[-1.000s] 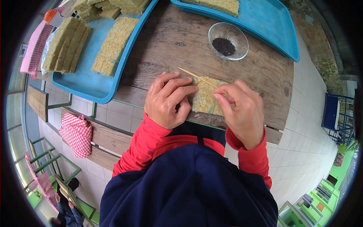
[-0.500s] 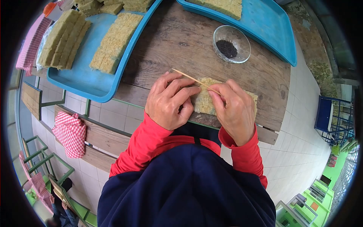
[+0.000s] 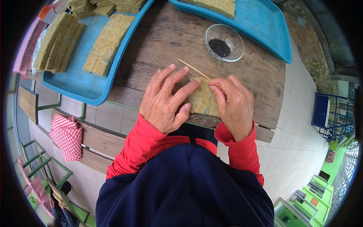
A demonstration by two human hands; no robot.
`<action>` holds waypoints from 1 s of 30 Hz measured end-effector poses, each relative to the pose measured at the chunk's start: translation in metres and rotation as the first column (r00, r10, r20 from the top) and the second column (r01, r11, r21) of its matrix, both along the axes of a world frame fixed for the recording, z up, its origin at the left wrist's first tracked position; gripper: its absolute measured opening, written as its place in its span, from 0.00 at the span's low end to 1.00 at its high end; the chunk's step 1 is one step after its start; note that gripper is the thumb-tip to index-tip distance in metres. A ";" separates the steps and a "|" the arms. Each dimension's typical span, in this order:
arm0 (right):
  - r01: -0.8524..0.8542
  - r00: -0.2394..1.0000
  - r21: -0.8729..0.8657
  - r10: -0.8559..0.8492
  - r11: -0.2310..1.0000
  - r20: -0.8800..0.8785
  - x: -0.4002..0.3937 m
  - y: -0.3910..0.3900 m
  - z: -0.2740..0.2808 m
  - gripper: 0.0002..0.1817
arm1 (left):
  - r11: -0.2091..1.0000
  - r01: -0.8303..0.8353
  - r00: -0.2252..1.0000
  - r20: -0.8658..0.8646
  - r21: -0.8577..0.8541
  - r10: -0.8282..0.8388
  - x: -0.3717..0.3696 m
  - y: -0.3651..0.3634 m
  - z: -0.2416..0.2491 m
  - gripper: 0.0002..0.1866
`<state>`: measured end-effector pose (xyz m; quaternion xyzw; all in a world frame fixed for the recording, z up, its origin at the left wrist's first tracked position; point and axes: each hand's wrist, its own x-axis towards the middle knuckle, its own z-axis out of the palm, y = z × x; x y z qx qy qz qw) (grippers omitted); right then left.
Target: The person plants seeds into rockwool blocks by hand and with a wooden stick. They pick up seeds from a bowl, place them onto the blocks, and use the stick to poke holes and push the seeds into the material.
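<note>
Between my hands a yellowish fibrous slab [image 3: 203, 99] lies flat at the front edge of the wooden table [image 3: 159, 45]. My right hand [image 3: 235, 104] pinches a thin wooden stick [image 3: 194, 69] over the slab, its pointed end toward the upper left. The fingers of my left hand [image 3: 164, 97] are spread, the index fingertip at the slab's upper left, close to the stick. A glass bowl [image 3: 236, 45] with small black grains [image 3: 219, 47] stands behind the slab. Part of the slab is hidden under my right hand.
A blue tray [image 3: 72, 84] with several fibrous slabs [image 3: 107, 44] is at the left. Another blue tray [image 3: 264, 28], holding a slab [image 3: 215, 5], is at the back right. A checkered cloth [image 3: 67, 137] lies on a bench [image 3: 100, 142]. Part of a person [image 3: 62, 210] shows at lower left.
My left hand's fingers have spread and straightened. The stick has tilted slightly more steeply in my right hand. The whole view has shifted a little, moving the trays and bowl leftward.
</note>
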<state>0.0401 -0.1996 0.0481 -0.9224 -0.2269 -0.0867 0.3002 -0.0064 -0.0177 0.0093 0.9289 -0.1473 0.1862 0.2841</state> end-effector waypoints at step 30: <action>0.103 0.994 0.018 -0.102 0.994 -0.047 -0.012 -0.025 0.003 0.03 | 0.999 0.029 0.997 0.077 0.019 -0.030 -0.001 0.003 -0.006 0.21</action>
